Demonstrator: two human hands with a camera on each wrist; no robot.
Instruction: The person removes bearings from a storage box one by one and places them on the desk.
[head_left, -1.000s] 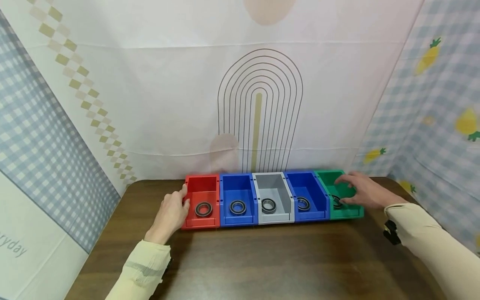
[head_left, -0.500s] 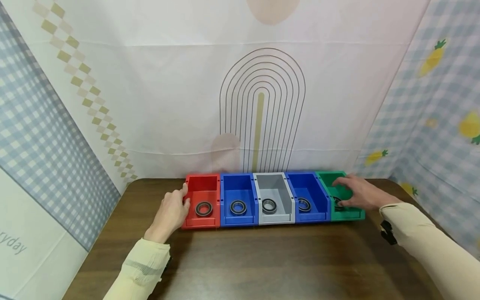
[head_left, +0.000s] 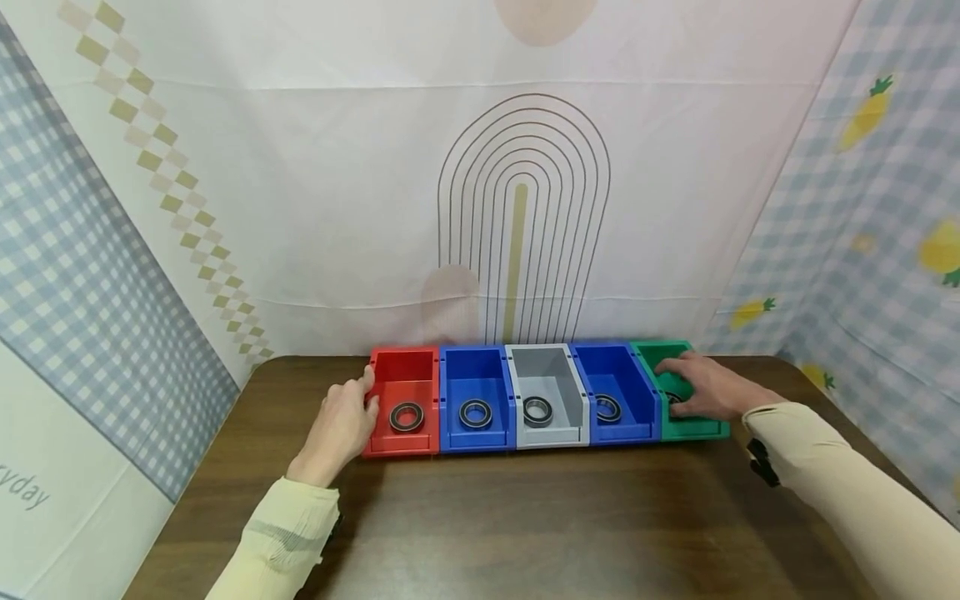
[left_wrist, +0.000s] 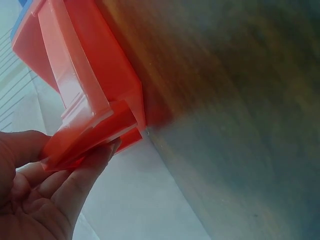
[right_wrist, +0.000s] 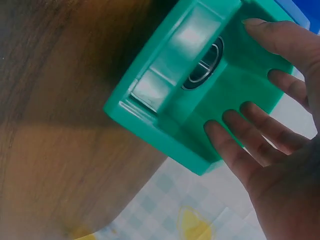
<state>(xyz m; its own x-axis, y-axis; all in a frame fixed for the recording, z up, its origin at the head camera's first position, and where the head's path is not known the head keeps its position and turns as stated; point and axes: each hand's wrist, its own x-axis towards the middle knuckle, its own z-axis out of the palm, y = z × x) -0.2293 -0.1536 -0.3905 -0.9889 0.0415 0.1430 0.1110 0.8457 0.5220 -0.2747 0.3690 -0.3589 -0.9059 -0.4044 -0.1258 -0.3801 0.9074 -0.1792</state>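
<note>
My left hand [head_left: 337, 425] pinches the left wall of the red bin [head_left: 386, 392]; in the left wrist view, thumb and fingers lie on either side of that red plastic edge. At the row's right end, my right hand [head_left: 712, 385] hovers over the green bin [head_left: 696, 430] with fingers spread apart. Below the thumb, a ball bearing [right_wrist: 204, 77] leans near the bin's front lip, partly hidden by the hand in the head view. Another bearing [head_left: 394, 419] lies flat in the red bin.
Between them stand a blue bin [head_left: 472, 367], a grey bin [head_left: 558, 435] and a second blue bin [head_left: 622, 431], each with one bearing. The row sits at the back of a brown wooden table [head_left: 525, 517], against a patterned cloth [head_left: 337, 208].
My right hand has shifted a little left, deeper over the green bin, and covers more of its bearing. The left hand stays on the red bin.
</note>
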